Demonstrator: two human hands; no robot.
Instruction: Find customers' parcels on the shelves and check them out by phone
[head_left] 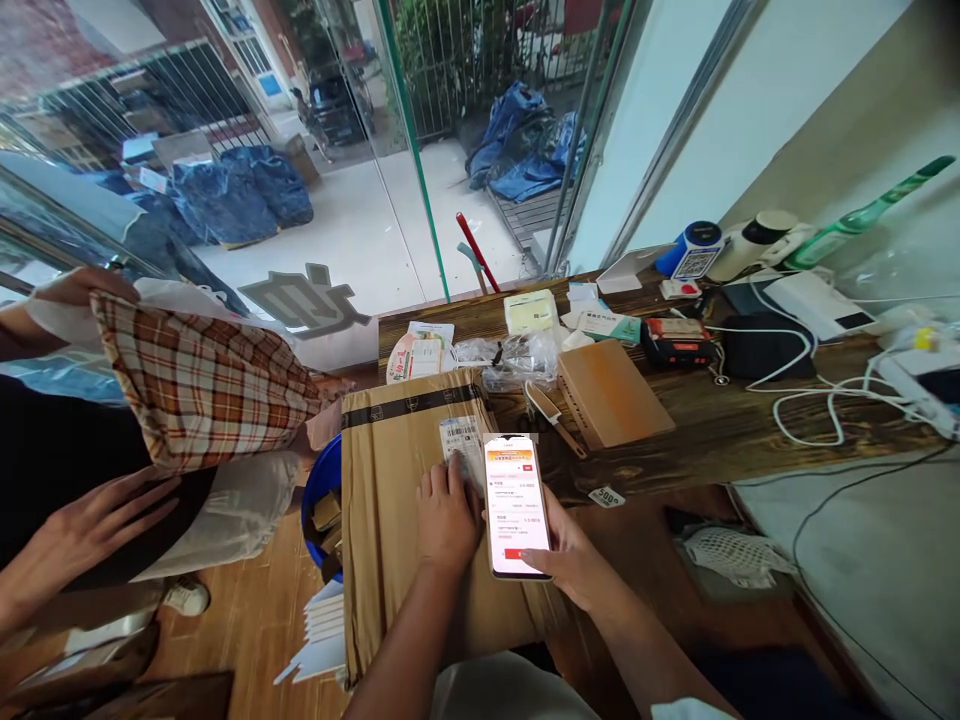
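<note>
A large brown cardboard box [386,520] with black tape lies in front of me, its far end by the wooden table. My left hand [451,512] rests on the box, palm down, with its fingers laid out at a white shipping label [457,434]. In my right hand [574,555] is a smartphone [516,510], held upright above the box. Its lit screen shows a list and a red button, and my right thumb lies over the lower edge by that button. The phone covers part of the box behind it.
On the wooden table [630,475] are a smaller carton [615,395], a knife [551,415], plastic wrap and white cables [806,400]. A blue bin [322,480] stands left of the box. Another person holds a plaid cloth [210,375] at the left. Glass doors stand beyond.
</note>
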